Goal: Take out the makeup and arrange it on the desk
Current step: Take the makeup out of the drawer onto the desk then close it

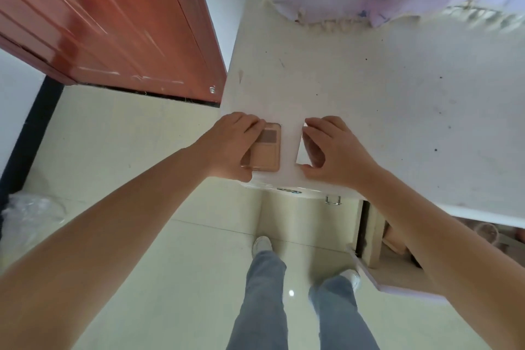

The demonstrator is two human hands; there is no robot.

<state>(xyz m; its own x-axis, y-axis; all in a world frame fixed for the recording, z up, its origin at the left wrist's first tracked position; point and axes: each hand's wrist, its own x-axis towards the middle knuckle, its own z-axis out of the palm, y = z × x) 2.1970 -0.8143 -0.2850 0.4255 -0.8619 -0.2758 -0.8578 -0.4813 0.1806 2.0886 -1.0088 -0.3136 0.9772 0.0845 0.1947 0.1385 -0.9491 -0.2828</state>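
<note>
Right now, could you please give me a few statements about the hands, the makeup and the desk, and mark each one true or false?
1. The left hand holds a pink makeup palette at the near corner of the desk. True.
2. The right hand grips a second pink palette. False: it holds a white, flat piece that is hard to tell from the desk top.
3. The palette lies on the floor. False: it is on the desk.
4. A reddish wooden door stands to the left of the desk. True.
5. A cabinet door under the desk hangs open. True.
</note>
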